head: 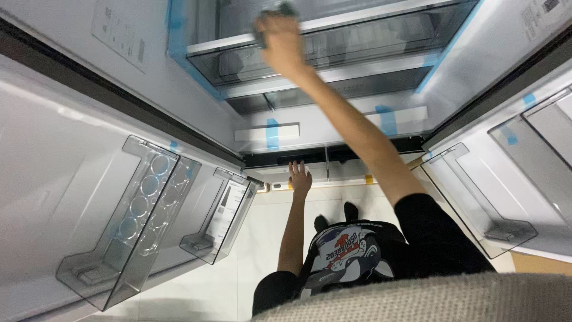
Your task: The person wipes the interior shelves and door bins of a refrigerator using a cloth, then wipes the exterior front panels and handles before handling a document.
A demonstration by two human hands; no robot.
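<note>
I look down into an open refrigerator. My right hand (pixel 280 42) reaches far in and is closed on a small grey cloth (pixel 275 10), pressed against the front edge of a glass shelf (pixel 357 21). Below that shelf sits a clear drawer (pixel 369 45). My left hand (pixel 300 177) rests lower down with fingers spread on the top edge of the bottom compartment's front (pixel 333 173); it holds nothing.
The left door (pixel 53 155) carries clear bins, one with round egg holes (pixel 143 203). The right door (pixel 536 155) has clear bins too (pixel 476 203). Blue tape strips (pixel 272 134) hold interior parts. My dark-socked feet (pixel 336 216) stand on white floor tiles (pixel 262 238).
</note>
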